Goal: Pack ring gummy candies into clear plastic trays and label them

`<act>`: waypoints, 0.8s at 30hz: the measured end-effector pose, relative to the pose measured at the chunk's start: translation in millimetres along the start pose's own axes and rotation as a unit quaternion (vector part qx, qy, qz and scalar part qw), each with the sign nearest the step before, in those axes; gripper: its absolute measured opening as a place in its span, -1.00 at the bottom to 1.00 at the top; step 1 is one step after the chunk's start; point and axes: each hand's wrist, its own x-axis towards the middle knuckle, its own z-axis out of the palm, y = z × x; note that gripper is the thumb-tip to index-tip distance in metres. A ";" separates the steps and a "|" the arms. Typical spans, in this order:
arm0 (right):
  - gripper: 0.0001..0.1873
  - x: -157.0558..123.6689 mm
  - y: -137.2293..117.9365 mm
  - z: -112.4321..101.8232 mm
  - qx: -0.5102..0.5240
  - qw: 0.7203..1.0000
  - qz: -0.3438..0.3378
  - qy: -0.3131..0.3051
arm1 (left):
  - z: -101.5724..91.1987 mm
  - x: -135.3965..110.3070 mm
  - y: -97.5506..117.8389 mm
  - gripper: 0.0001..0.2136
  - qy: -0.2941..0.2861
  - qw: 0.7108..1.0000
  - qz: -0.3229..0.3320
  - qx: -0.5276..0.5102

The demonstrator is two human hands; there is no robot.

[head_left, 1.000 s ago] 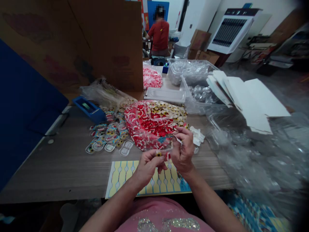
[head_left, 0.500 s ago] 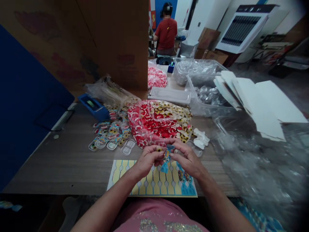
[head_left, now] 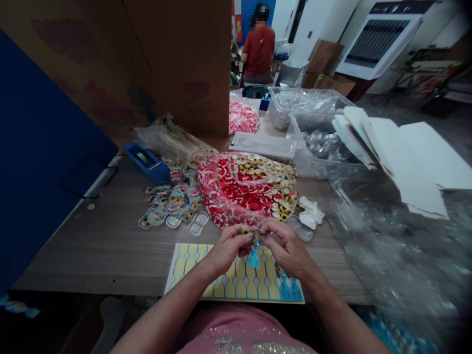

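My left hand [head_left: 231, 246] is closed on a small pack with a yellow eye-shaped piece showing near the thumb. A blue printed sticker [head_left: 253, 258] runs over the pack, and its lower end hangs free. At its upper end, the fingers of my right hand [head_left: 287, 247] pinch the sticker. Below both hands lies a yellow sticker sheet [head_left: 217, 290], mostly peeled, with a few blue stickers [head_left: 289, 287] left at its right end. Just beyond my hands rests a plastic bag of red, white and yellow pieces [head_left: 247, 189]. My fingers partly hide the pack.
Finished-looking packs [head_left: 173, 206] are heaped at the left beside a blue tape dispenser [head_left: 147, 162]. A clear plastic shell [head_left: 198, 223] lies near them. White pieces [head_left: 311, 212], clear bins [head_left: 313, 142] and white cards [head_left: 409, 157] are at the right. A co-worker [head_left: 260, 49] sits farther back.
My right fingers have moved onto the sticker's upper end, which stood out before and is now bent down over the pack. The camera view has shifted slightly.
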 end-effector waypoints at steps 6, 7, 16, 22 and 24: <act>-0.85 -3.6 -5.1 7.1 -0.084 0.996 -0.029 0.031 | 4.3 -6.0 1.4 -0.72 0.012 0.999 0.010 0.028; -0.84 -4.2 -5.4 9.4 -0.104 0.993 -0.035 0.041 | 4.6 -6.7 0.6 -0.72 0.018 0.999 0.012 0.029; -0.70 -21.9 -4.3 27.6 -0.135 0.958 -0.063 0.247 | -3.4 -11.8 -8.0 -0.72 0.068 0.994 0.059 0.068; -0.72 -25.3 -18.1 21.1 -0.282 0.915 -0.188 0.219 | -1.0 -18.2 -12.4 -0.79 0.028 0.987 0.109 0.117; -0.72 -21.6 -19.5 20.2 -0.283 0.919 -0.177 0.211 | -0.1 -21.6 -12.7 -0.82 0.023 0.981 0.131 0.138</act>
